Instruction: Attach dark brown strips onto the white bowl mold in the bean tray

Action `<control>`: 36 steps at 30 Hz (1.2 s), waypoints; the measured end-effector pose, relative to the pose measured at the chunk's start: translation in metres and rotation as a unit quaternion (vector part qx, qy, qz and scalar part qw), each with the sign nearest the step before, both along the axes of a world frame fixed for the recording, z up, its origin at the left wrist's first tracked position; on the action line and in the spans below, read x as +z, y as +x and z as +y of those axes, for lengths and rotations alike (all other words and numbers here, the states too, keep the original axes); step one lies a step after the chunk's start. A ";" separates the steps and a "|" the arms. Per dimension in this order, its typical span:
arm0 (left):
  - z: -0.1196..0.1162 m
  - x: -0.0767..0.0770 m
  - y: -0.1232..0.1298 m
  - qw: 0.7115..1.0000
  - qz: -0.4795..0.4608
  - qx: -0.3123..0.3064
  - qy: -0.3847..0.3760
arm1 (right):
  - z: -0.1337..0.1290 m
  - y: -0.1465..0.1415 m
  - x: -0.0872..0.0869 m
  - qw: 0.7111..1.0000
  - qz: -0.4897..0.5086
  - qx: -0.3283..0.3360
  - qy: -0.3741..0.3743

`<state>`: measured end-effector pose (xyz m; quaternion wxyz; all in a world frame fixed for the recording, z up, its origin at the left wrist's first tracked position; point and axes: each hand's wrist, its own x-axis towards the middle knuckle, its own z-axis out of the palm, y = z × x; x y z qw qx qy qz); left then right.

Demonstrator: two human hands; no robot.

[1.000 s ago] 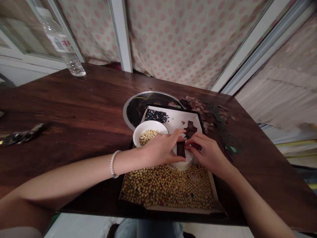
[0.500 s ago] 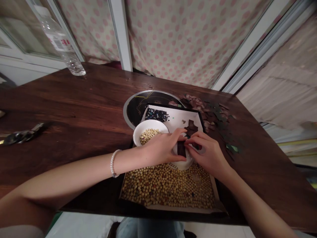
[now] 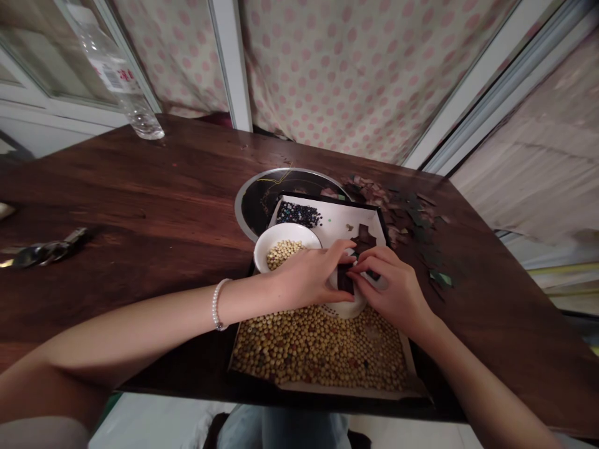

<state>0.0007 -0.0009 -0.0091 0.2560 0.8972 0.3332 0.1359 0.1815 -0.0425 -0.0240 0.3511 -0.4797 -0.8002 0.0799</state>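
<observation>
The left hand [image 3: 304, 280] and right hand [image 3: 393, 290] curve inward, nearly meeting, palms turned downward.

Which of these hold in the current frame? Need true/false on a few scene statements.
1. The left hand and right hand both touch a dark brown piece. True.
2. The pearl bracelet is on the right wrist. False: it is on the left wrist.
3. The white bowl holds pale round beans. True.
4. The dark beads lie in the white bowl. False: they lie on a white card in the black tray.
5. The clear plastic bottle stands in the tray. False: it stands on the wooden table.
</observation>
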 end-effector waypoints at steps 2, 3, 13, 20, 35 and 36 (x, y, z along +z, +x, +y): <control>0.000 -0.001 0.000 1.000 -0.007 -0.004 0.002 | 0.000 0.000 -0.001 1.000 0.002 -0.002 0.004; 0.001 -0.001 0.000 1.000 -0.012 -0.006 0.002 | 0.000 0.000 -0.001 1.000 0.002 -0.005 0.006; 0.002 -0.006 -0.001 1.000 -0.026 -0.012 -0.003 | -0.001 0.000 0.003 0.999 0.004 -0.039 0.036; 0.002 -0.003 0.000 1.000 -0.017 -0.013 -0.003 | -0.001 -0.001 0.003 0.998 0.045 -0.050 -0.008; 0.002 -0.002 0.000 1.000 -0.003 -0.012 0.008 | -0.002 -0.005 0.003 0.995 0.067 -0.029 -0.070; 0.002 -0.002 0.000 1.000 -0.002 -0.012 0.009 | -0.002 -0.005 0.003 0.995 0.065 -0.025 -0.072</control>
